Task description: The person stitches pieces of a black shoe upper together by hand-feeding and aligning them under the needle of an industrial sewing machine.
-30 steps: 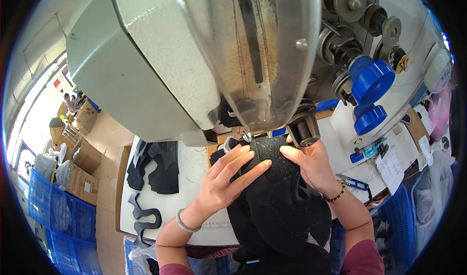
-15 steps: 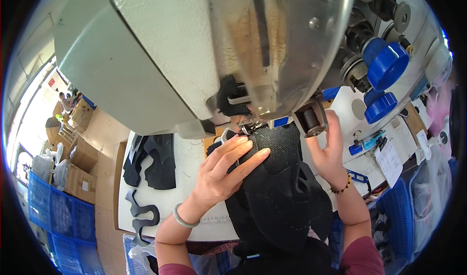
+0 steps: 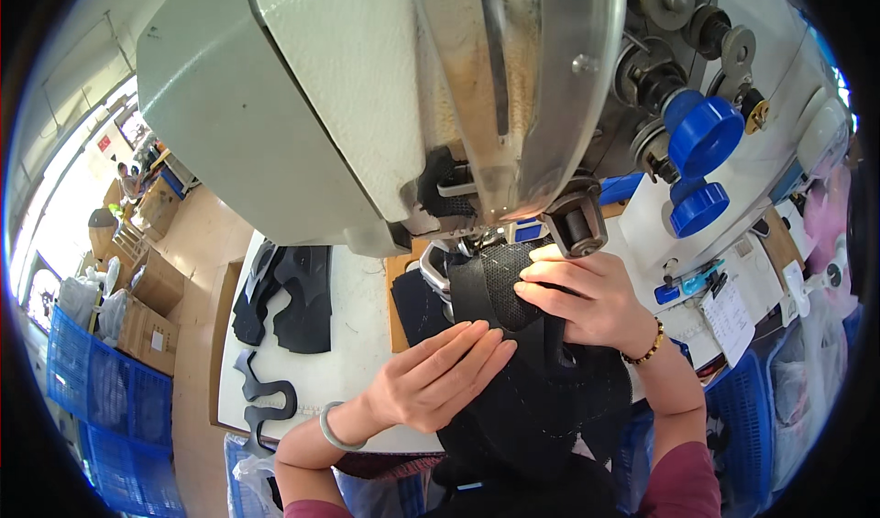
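Note:
A black mesh shoe upper (image 3: 513, 284) lies under the needle area of a large grey sewing machine (image 3: 321, 87), its loose parts hanging toward me. My right hand (image 3: 591, 300) grips its right side, fingers curled over the mesh and the thumb hidden. My left hand (image 3: 442, 376) lies over the black material on the near side, fingers stretched out side by side, with nothing visibly held. Close to the mesh is the metal presser foot (image 3: 434, 275). The needle tip is hidden behind the machine head.
Cut black pieces (image 3: 304, 298) and a curved grey strip (image 3: 266, 390) lie on the white table (image 3: 357, 335) at left. Blue knobs (image 3: 704, 133) jut out at right, above a paper sheet (image 3: 731, 316). Blue crates (image 3: 110, 380) and cardboard boxes (image 3: 147, 335) stand on the floor at left.
My left hand has drawn back toward me from the presser foot. My right hand has moved left onto the mesh and closed on it. The view has shifted slightly.

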A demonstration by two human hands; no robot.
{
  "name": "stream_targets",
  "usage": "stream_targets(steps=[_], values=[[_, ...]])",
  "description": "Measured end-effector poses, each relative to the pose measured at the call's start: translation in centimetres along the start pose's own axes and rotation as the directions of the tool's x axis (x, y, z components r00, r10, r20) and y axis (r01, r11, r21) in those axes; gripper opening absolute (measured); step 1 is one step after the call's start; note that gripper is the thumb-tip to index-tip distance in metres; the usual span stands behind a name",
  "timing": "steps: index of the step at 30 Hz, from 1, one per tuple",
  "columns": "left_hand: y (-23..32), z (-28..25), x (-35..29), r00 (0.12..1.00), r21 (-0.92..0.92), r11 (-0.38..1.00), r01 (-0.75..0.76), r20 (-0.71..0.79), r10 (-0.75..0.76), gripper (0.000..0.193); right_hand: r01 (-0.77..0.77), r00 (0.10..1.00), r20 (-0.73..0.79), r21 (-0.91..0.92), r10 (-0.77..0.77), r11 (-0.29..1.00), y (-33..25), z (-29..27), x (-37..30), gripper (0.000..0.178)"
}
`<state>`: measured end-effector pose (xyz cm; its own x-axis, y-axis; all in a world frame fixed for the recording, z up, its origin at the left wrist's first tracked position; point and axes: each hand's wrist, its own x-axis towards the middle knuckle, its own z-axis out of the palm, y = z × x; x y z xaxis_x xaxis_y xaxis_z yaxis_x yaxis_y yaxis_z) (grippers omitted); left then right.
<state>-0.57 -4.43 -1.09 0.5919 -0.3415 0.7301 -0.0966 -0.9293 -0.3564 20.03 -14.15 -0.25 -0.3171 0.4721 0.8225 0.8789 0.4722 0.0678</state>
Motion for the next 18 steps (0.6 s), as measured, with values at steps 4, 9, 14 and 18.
stream_targets(steps=[4, 9, 14, 18], values=[[-0.4, 0.2, 0.2, 1.0, -0.004, 1.0, -0.018, -0.023, 0.018, 0.023, -0.042, 0.997, -0.059, 0.018, 0.043, 0.999, 0.0, 0.5, -0.5, 0.032], [-1.0, 0.4, 0.0, 1.0, 0.012, 1.0, -0.012, -0.009, 0.012, 0.027, -0.117, 0.991, -0.063, 0.018, 0.118, 0.993, 0.0, 0.8, -0.8, 0.034], [-1.8, 1.2, 0.0, 0.998, -0.007, 1.0, 0.019, -0.052, -0.019, 0.027, -0.163, 0.982, -0.093, 0.043, 0.166, 0.986, 0.5, 1.1, -1.1, 0.037], [-2.5, 1.5, 0.4, 0.998, -0.014, 1.0, 0.009, -0.062, -0.01, 0.028, -0.192, 0.972, -0.122, 0.073, 0.2, 0.979, 0.8, 1.3, -1.1, 0.043]])
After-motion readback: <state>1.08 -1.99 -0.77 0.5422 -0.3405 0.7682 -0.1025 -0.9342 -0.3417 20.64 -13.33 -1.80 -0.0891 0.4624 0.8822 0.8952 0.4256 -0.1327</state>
